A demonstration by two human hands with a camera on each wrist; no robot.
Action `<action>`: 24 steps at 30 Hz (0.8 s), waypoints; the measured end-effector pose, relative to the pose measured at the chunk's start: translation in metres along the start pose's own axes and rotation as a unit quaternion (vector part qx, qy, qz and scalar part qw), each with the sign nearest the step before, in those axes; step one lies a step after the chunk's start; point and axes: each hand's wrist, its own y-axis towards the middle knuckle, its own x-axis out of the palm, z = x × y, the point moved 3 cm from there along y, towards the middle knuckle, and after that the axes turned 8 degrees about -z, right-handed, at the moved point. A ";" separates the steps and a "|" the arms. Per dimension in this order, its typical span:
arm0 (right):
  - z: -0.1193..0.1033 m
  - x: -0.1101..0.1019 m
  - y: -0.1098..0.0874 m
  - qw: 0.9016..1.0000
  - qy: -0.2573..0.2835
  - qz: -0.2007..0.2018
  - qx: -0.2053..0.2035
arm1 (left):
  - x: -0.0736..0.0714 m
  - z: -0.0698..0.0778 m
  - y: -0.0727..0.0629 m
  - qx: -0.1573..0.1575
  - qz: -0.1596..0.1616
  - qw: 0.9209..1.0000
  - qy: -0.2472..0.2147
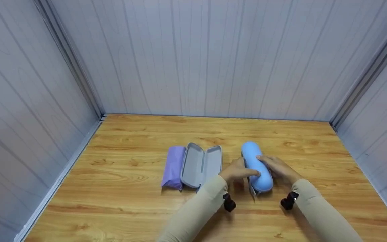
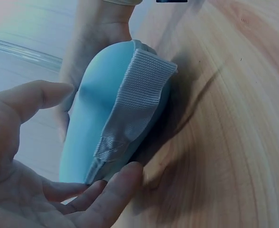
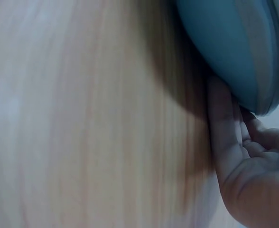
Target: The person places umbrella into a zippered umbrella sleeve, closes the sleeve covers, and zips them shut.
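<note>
A rounded light-blue zip case (image 1: 256, 164), like a glasses case, lies on the wooden table between both hands. My left hand (image 1: 239, 170) holds its left side, thumb on top and the other fingers low along the zipped edge. In the left wrist view a grey fabric strap (image 2: 134, 95) runs along the blue case's seam near those fingers. The right hand (image 1: 280, 169) grips the opposite side, its thumb over the top. The right wrist view shows the fingers (image 3: 222, 123) of that hand reaching under the case, close to the tabletop.
Left of the hands, a grey case (image 1: 193, 165) lies unfolded with its lining upward. Against its left side is a purple pouch-like item (image 1: 174, 165). Pale panel walls (image 1: 193, 60) rise at the back and both sides of the wooden table (image 1: 113, 201).
</note>
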 end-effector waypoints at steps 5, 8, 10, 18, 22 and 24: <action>0.000 0.001 0.000 1.000 0.029 -0.006 0.005 | -0.004 0.001 -0.008 -0.001 0.003 0.997 0.071; 0.000 0.001 -0.001 0.999 0.038 -0.003 0.006 | -0.005 0.003 -0.011 0.010 0.014 0.991 0.131; 0.000 0.001 -0.001 0.999 0.038 0.007 0.010 | -0.003 0.005 -0.012 0.021 0.025 0.982 0.186; -0.001 0.001 -0.002 1.000 0.001 0.022 0.011 | 0.011 0.016 -0.017 0.109 0.060 0.906 0.405; -0.002 0.000 -0.003 1.000 -0.005 0.017 -0.002 | 0.020 0.020 -0.019 0.189 0.015 0.869 0.457; -0.002 0.000 -0.003 1.000 -0.007 0.019 -0.002 | 0.025 0.020 -0.021 0.233 -0.015 0.838 0.493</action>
